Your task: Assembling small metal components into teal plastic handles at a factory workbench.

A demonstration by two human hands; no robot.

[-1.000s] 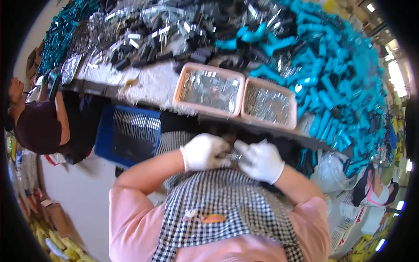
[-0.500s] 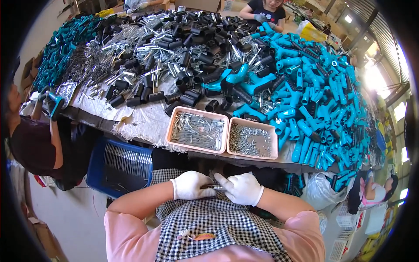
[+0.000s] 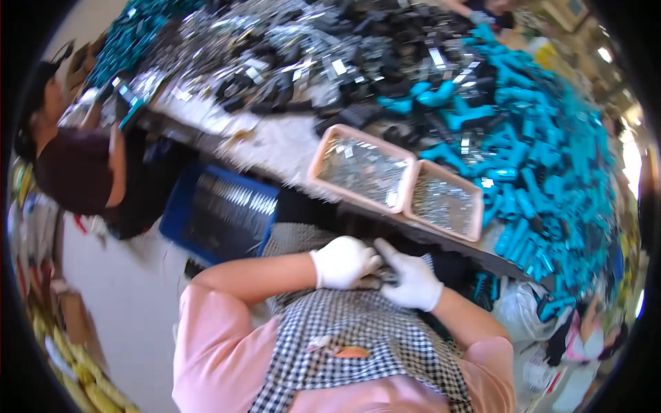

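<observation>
In front of my checked apron [image 3: 344,320], my two hands meet in white gloves. My left hand [image 3: 346,263] is closed, its fingers curled at a small shiny metal rod [image 3: 375,279]. The same rod runs into my right hand [image 3: 413,279], which pinches it while its index finger points up and away. Blur and the fingers hide most of the rod. Beyond my hands, at the table edge, a pink tray [image 3: 317,168] holds thin metal pins, and a second pink tray [image 3: 478,219] beside it holds small metal bits.
Black sleeves and metal tubes [image 3: 296,62] cover the table, with teal drill-like housings [image 3: 530,158] heaped right. A blue bin [image 3: 182,230] of metal rods stands below the edge at left. A person [image 3: 76,165] handles a teal piece there; another person's hand [image 3: 480,17] shows far right.
The view has swung, so table, trays and bin now lie farther right and tilt down to the right. My hands stay together at the rod. The picture has become blurred.
</observation>
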